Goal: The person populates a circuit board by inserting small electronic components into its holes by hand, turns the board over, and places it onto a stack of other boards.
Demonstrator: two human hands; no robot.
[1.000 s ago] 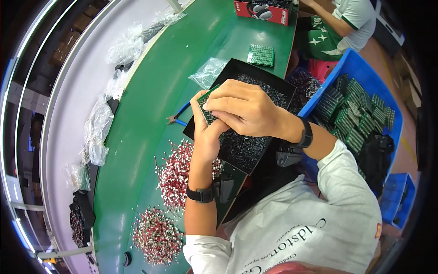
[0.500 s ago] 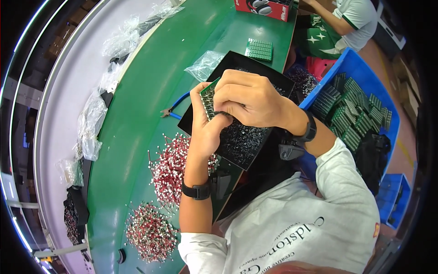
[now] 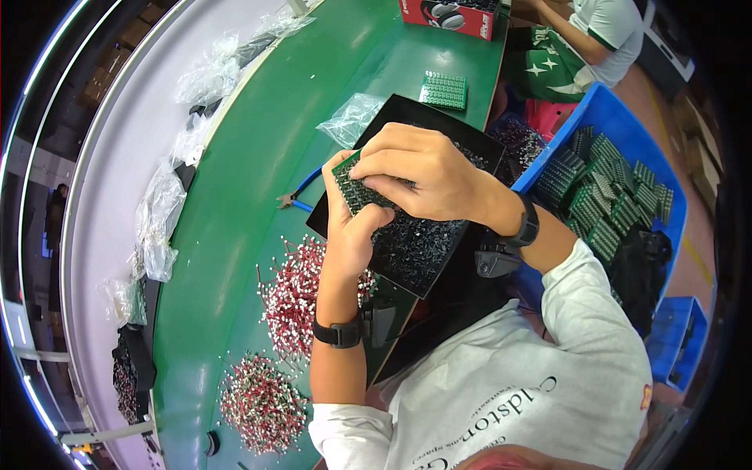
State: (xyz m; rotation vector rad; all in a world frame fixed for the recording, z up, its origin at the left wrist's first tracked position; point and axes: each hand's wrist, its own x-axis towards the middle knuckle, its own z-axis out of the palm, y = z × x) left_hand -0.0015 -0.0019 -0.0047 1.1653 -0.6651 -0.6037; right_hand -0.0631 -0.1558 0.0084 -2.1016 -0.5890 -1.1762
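Observation:
My left hand (image 3: pixel 351 241) grips a green circuit board panel (image 3: pixel 352 188) by its edge and holds it tilted over a black tray (image 3: pixel 466 131). Rows of small parts cover the panel's face. The fingers of my right hand (image 3: pixel 423 171) are curled, with their tips pressed on that face; whatever sits under them is too small to make out. Many small black pieces (image 3: pixel 423 247) lie in the tray beneath both hands. Blue-handled cutters (image 3: pixel 298 194) rest on the green table, left of the tray.
Two heaps of red-and-white wired parts, a nearer heap (image 3: pixel 262 403) and a farther heap (image 3: pixel 294 290), lie left of my forearm. At the right stands a blue bin (image 3: pixel 680 211) of green boards. Another panel (image 3: pixel 444 90), a plastic bag (image 3: pixel 350 119) and a red box (image 3: pixel 450 19) are farther off. A co-worker (image 3: pixel 599 39) sits beyond.
My right fingers have shifted left across the panel, from its near side toward its upper left part. The panel has turned a little, showing more of its face.

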